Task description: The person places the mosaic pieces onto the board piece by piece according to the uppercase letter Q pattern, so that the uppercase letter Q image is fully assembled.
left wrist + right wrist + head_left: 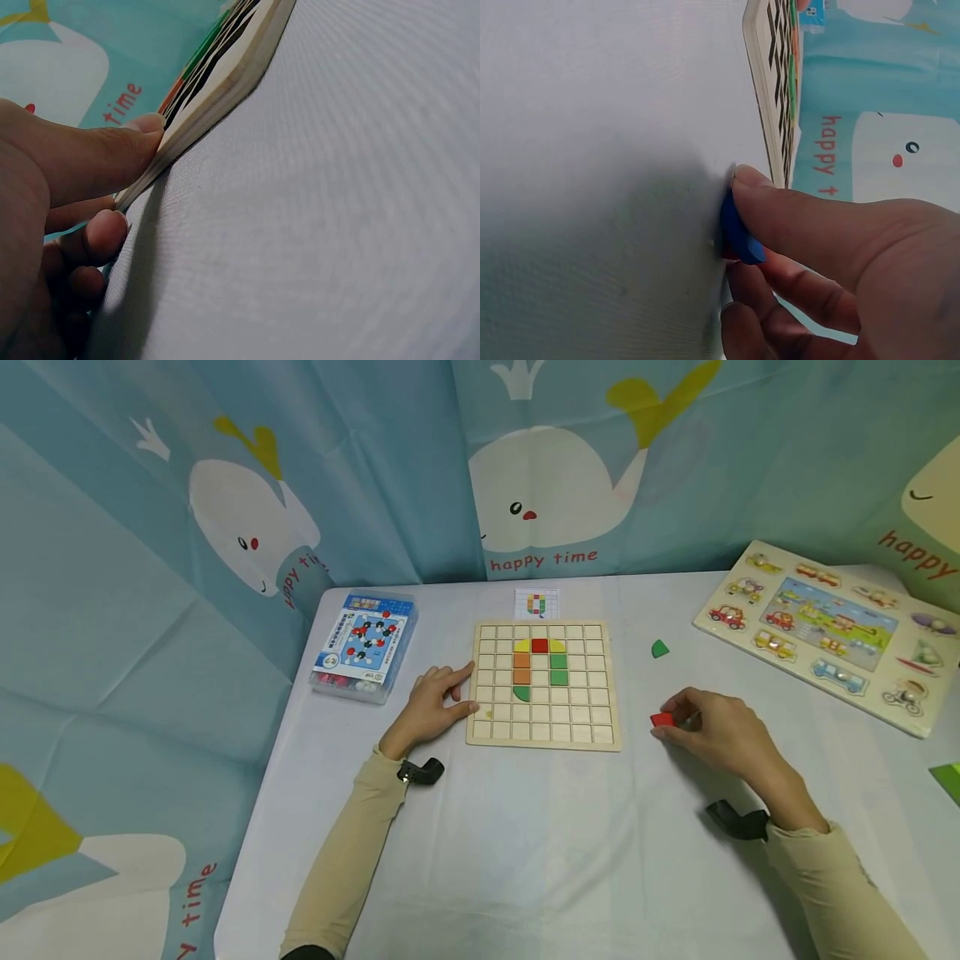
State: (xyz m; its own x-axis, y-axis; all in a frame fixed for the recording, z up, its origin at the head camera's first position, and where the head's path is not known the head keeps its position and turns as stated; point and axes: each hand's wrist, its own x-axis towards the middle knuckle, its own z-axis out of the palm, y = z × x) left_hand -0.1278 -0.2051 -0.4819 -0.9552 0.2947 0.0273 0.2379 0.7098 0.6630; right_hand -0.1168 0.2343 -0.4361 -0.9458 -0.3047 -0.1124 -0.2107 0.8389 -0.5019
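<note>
My left hand [435, 703] rests at the left edge of a wooden grid board [543, 747], thumb and index finger spread along its rim. In the left wrist view the thumb [112, 154] presses the board's edge and the other fingers bend beside it. Yellow, red, orange and green pieces form an arch on the grid. Right of the board, my right hand [720, 731] pinches a red piece [662, 719] low over the table. The right wrist view shows a blue piece [740, 232] between thumb and fingers, with red just behind it.
A green piece [659, 648] lies right of the board. Behind the board is a pattern card [536, 603]. A plastic box [365, 647] stands at the left, a vehicle puzzle board [832, 631] at the back right. A green object [948, 781] shows at the right edge.
</note>
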